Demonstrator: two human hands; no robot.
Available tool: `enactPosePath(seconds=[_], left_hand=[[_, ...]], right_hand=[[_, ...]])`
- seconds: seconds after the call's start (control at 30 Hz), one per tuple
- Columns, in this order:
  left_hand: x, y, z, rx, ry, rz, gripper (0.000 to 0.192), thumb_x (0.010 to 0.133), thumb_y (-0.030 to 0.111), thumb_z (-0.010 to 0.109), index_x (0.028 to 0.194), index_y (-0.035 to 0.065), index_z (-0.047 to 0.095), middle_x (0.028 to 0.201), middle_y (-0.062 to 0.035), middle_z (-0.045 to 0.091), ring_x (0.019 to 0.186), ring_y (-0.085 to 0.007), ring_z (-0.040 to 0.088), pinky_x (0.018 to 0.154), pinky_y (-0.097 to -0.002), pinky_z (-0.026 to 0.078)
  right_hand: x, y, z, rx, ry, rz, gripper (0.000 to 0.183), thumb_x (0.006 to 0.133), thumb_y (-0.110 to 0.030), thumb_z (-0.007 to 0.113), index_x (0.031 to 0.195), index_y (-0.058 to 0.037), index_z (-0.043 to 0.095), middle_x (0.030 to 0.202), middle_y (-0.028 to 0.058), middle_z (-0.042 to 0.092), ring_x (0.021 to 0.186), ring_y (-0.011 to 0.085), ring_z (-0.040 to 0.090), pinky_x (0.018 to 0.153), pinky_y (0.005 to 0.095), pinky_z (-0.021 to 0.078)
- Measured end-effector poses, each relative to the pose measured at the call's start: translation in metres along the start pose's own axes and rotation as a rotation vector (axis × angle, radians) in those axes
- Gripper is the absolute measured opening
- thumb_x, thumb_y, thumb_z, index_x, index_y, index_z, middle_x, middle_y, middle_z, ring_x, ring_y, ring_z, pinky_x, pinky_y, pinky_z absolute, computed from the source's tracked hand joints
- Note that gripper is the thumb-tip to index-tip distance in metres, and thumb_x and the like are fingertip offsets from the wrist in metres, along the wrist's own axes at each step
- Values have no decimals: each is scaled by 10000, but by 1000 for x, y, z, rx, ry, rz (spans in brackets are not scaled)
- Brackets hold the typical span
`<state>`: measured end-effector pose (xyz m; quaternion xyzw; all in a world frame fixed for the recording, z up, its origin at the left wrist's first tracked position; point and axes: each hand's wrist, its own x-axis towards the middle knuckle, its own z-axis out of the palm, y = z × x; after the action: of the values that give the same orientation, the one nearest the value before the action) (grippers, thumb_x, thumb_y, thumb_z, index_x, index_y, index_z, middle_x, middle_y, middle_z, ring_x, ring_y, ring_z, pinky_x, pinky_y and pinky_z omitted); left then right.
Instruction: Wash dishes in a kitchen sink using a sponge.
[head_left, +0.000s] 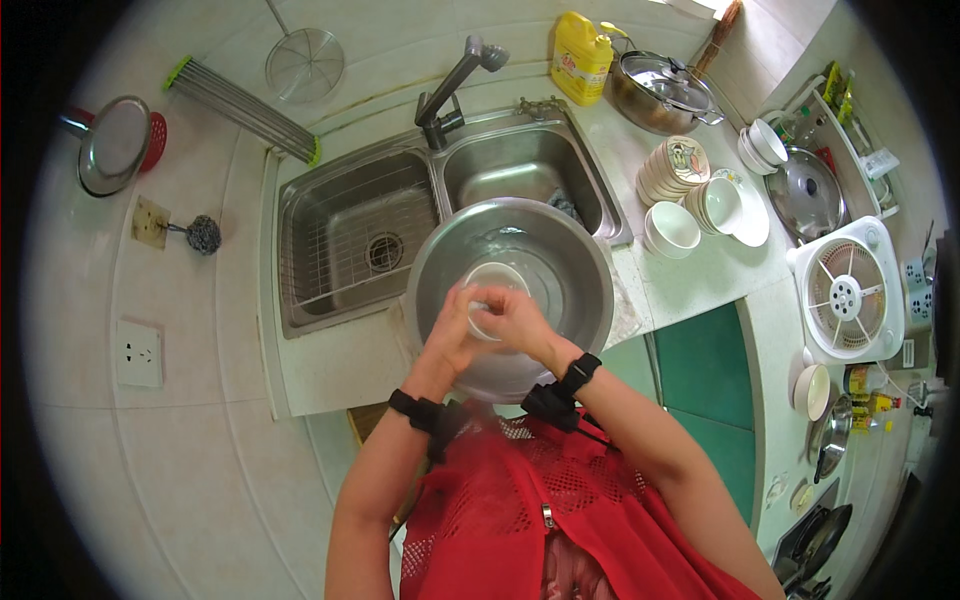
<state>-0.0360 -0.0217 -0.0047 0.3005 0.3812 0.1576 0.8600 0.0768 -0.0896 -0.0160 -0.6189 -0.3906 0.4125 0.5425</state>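
A large metal basin (585, 300) with water in it rests at the front edge of the double sink. Over its middle, my left hand (454, 330) grips the left side of a white bowl (499, 276). My right hand (517, 315) is at the same bowl's near right side, its fingers curled over the rim. The two hands nearly meet at the rim, and they hide part of the bowl. Whether the bowl touches the water cannot be told. Behind the basin, a grey cloth (564, 204) lies in the right sink bowl.
A double sink (442, 187) with a dark faucet (442, 112) lies beyond the basin. To the right stand stacked white bowls (673, 229), patterned dishes (679, 161), a lidded pot (660, 94), a yellow detergent jug (581, 60) and a white fan (847, 292). A wire rack (352, 217) sits in the left sink.
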Motion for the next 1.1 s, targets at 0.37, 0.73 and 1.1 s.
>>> enactPosePath(seconds=[0.37,0.73,1.1], left_hand=[[-14,0,5,257,23,-15,502,881,303,511,1334,154,353,1235,-107,463,1061,-291,540,694,-515,552],[10,-11,-1,436,273,290,497,790,191,638,1253,92,485,1095,-113,579,941,-202,567,687,-324,502],[28,-10,-9,1175,314,306,585,713,81,569,1276,72,411,1170,-193,519,1011,-314,567,653,-417,535]], right_hand=[[-4,-32,-51,-1513,-306,-1155,189,706,-140,537,839,-74,655,989,59,594,1088,207,465,923,313,382],[-26,-9,-13,-568,-164,23,228,703,-44,609,915,-96,674,854,126,621,914,299,572,809,374,474],[20,40,-63,-1089,303,-37,201,747,-15,570,937,-49,628,856,180,589,843,340,598,770,411,483]])
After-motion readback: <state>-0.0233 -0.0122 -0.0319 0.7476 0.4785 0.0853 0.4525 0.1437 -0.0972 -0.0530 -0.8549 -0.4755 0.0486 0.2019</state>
